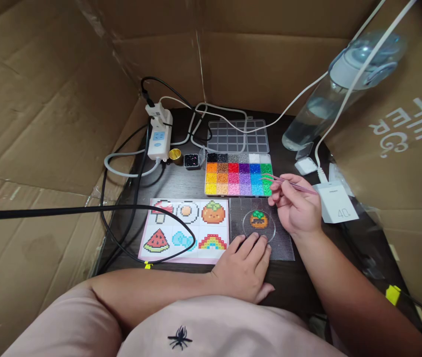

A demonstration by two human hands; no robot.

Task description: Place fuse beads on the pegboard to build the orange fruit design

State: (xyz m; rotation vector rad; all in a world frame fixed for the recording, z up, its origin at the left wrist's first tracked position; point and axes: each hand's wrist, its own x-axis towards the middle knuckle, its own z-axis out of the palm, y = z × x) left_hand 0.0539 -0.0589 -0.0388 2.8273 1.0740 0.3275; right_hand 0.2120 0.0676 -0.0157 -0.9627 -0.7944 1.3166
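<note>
My right hand (pixel 294 204) pinches a pair of pink tweezers (pixel 295 185), whose tips hang over the blue and green compartments at the right side of the bead box (pixel 239 174). Many colours of small beads fill the box. Below it lies a clear pegboard (pixel 284 247) with an orange and green bead figure (pixel 259 219) inside a round outline. My left hand (pixel 246 260) lies flat with fingers outstretched, its fingertips on the lower edge of the pegboard. To the left is a pattern sheet (pixel 184 254) printed with pixel pictures, among them a matching orange fruit.
Cardboard walls surround the dark table. A white power strip (pixel 158 139), a gold-coloured round tin (pixel 175 156) and a small case of black beads (pixel 192 160) stand at left. At right are a water bottle (pixel 318 111) and a white charger box (pixel 335 203). A black cable (pixel 84 212) crosses the pattern sheet.
</note>
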